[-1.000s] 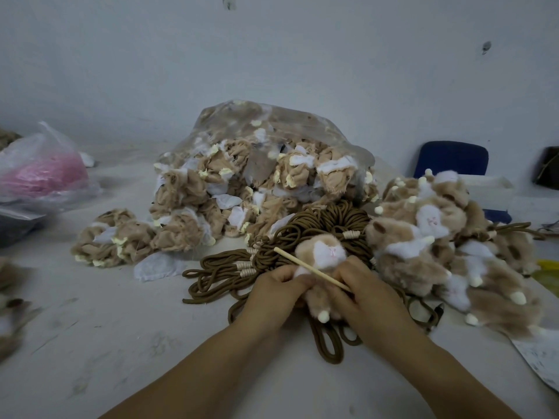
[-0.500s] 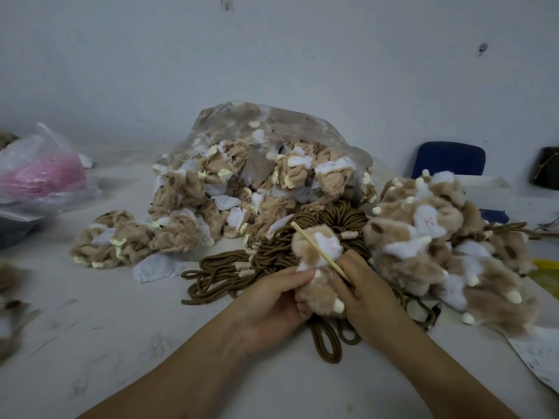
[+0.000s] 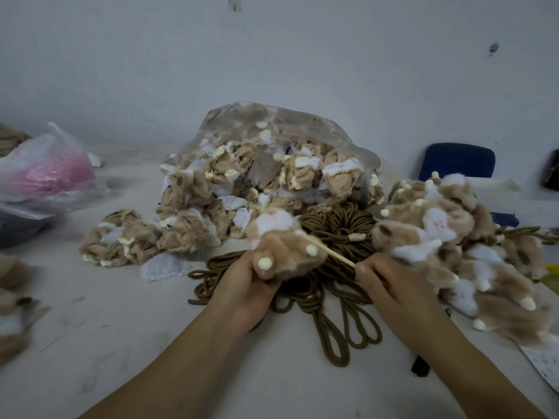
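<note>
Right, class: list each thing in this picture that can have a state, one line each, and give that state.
left hand, grips the toy
toy, held up, fur side out
right hand, pinches the stick
stick, tip against the toy
clear bag, open at the front, skins spilling out
cords, coiled in a bundle

No legible text; print on paper sheet [image 3: 543, 362] too blurred.
</note>
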A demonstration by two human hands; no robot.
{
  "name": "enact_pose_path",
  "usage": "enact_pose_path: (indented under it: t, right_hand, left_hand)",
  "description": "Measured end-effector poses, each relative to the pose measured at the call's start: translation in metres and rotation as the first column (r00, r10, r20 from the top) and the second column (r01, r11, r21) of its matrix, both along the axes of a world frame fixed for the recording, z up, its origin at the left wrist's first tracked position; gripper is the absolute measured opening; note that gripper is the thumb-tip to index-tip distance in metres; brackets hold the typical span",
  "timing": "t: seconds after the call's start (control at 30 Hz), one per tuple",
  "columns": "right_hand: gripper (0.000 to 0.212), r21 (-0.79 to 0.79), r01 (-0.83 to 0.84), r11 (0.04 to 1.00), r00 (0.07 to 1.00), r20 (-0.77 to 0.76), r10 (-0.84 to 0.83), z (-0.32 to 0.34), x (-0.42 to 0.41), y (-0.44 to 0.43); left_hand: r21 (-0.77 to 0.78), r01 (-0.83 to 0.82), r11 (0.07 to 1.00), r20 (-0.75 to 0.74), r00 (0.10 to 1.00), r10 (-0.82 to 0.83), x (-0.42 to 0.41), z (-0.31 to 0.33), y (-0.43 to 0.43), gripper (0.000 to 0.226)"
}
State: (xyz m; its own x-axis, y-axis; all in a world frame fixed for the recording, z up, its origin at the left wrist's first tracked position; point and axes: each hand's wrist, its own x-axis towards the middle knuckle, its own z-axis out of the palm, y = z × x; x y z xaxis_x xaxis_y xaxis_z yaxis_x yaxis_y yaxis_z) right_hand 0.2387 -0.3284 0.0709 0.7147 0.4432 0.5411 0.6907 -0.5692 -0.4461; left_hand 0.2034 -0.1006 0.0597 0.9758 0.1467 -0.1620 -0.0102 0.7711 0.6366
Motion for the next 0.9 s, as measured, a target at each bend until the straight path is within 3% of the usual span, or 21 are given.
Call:
enact_pose_path:
  t: [0.13, 0.23, 0.5, 0.73, 0.9]
  right_hand:
    - [0.03, -0.152, 0.025, 0.988, 0.991, 0.131, -0.005, 0.001, -0.002, -0.002]
    - [0.022, -0.224, 0.057, 0.973, 0.987, 0.16, -0.021, -0.002, 0.0, 0.0]
    - [0.024, -0.181, 0.107, 0.978, 0.99, 0.112, -0.087, -0.005, 0.003, 0.0]
    - [0.024, -0.131, 0.064, 0.989, 0.998, 0.033, -0.06, -0.012, 0.005, 0.005]
    - [0.017, -0.105, 0.059, 0.993, 0.998, 0.019, -0.058, -0.01, 0.006, 0.003]
  left_hand:
    - [-0.044, -0.064, 0.997, 0.021, 0.998, 0.065, 0.0, 0.002, 0.002, 0.032]
    - [-0.069, -0.077, 0.995, 0.017, 0.997, 0.079, -0.001, 0.005, 0.001, 0.046]
    - [0.041, -0.035, 0.999, 0.005, 0.999, 0.035, -0.004, 0.002, -0.007, 0.033]
    - [0.176, 0.022, 0.984, 0.066, 0.997, -0.034, -0.009, 0.002, -0.02, 0.033]
    - [0.317, -0.001, 0.948, 0.106, 0.994, -0.035, -0.009, -0.001, -0.02, 0.047]
